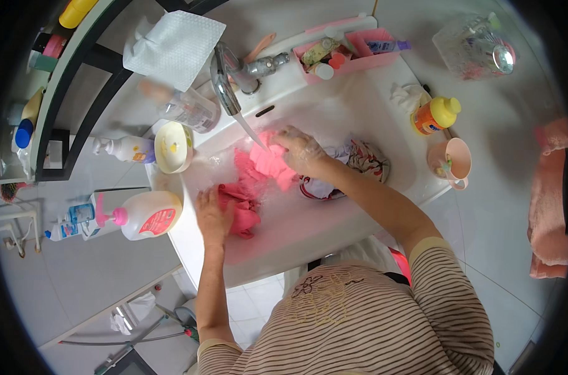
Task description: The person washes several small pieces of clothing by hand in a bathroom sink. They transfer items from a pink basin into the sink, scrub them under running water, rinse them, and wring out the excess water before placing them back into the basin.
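Observation:
Water runs from the chrome faucet [226, 89] onto a pink cloth garment [270, 161] in the white sink [284, 255]. My right hand [302, 151] grips the upper, lighter part of this garment beside the stream. At the sink's left side, my left hand [213, 215] lies against a darker pink bunch of cloth [239, 213]; whether its fingers grip the cloth is unclear. The two pink parts touch, and I cannot tell if they are one piece. Patterned, wet cloth [368, 159] rests in the basin right of my right hand, partly behind my forearm.
A pump bottle [152, 215], a soap dish [173, 147] and a clear plastic container [195, 110] stand along the left rim. Behind the basin is a pink organizer [373, 63]. A yellow-capped orange bottle [434, 116] and a pink cup [449, 163] stand at the right.

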A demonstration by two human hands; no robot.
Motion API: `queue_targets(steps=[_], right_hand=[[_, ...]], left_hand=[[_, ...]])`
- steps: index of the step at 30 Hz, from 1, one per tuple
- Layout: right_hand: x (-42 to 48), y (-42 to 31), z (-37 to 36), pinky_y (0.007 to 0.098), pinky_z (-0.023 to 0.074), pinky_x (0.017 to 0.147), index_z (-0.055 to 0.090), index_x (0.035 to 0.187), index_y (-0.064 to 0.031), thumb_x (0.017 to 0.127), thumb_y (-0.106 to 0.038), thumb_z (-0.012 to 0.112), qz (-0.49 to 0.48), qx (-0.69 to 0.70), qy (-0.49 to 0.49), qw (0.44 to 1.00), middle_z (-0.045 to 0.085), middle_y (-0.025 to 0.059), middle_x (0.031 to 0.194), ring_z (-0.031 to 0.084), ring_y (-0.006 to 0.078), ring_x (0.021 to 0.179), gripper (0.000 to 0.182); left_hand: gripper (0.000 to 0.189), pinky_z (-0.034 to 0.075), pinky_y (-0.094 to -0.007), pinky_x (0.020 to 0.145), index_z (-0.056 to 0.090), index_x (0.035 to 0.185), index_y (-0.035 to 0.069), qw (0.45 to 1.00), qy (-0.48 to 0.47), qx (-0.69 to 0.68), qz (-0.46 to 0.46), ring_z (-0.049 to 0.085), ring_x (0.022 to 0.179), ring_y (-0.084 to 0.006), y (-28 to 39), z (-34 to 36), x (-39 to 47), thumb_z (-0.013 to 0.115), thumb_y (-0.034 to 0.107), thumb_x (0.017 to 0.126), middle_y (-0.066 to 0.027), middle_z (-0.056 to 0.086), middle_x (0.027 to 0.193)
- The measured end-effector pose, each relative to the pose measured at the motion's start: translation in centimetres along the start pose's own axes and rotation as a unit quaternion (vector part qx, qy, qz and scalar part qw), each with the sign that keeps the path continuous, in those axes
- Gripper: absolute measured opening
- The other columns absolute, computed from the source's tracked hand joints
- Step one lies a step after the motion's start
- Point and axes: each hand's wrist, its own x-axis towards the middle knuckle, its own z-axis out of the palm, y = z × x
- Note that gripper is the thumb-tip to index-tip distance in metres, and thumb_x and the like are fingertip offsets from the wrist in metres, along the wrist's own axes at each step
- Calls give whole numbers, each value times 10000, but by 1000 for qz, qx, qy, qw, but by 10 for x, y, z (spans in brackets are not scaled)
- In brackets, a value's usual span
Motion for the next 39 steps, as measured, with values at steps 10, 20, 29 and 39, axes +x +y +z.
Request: queue_targets(steps=[10,20,29,39], right_hand=[[-36,63,44,422,330,1022,364,1341,-64,802,-128,478,-14,-311,-120,943,409,182,1340,414,337,1233,555],[-10,55,19,378,502,777,616,966,-109,802,-169,540,119,-279,-200,932,645,112,950,611,286,922,190],[1,-23,-83,365,499,697,613,841,-93,752,-254,616,-37,-190,119,974,615,114,744,605,274,811,184],[3,30,-61,329,460,659,616,879,-57,764,-266,584,180,97,111,972,612,153,785,589,234,725,240]], left_hand=[[881,266,-477,1049,290,1384,49,989,-132,-18,67,245,1323,-386,110,113,48,707,369,678,-175,254,1449],[467,490,-352,742,518,1203,78,974,-39,-219,53,598,908,-331,95,120,41,643,111,754,-150,589,1078],[271,415,-191,629,588,1090,25,838,-54,-543,12,509,695,-66,109,-22,62,637,46,824,3,595,814],[211,452,-240,673,590,1031,-3,873,-23,-483,-66,558,723,-111,39,36,93,589,32,824,-27,605,789]])
